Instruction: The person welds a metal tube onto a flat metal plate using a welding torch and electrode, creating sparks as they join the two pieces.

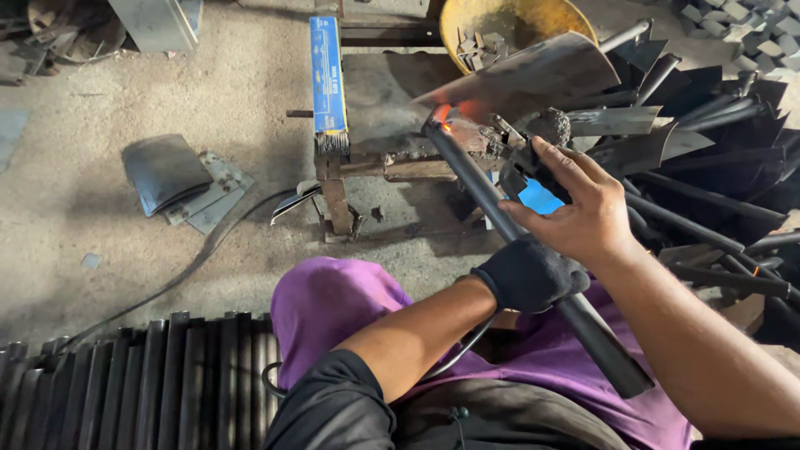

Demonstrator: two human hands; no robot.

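Gloved left hand (527,273) clamps steel pipe (508,229) mid-shaft; bare right hand (583,218) grips electrode holder (521,162). Pipe looks heavy, rigid, its glowing weld end hot.

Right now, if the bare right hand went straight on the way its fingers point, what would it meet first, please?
Probably the glowing weld joint, where the dark pipe meets the shovel blade; the right hand points up-left; depth is unclear.

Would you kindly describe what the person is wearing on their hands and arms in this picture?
The left hand wears a dark knitted glove that ends at the wrist; the forearm above it is bare up to a black sleeve pushed to the elbow. The right hand is ungloved, and the right forearm is bare as far as the frame shows. No rings, watch or markings are visible.
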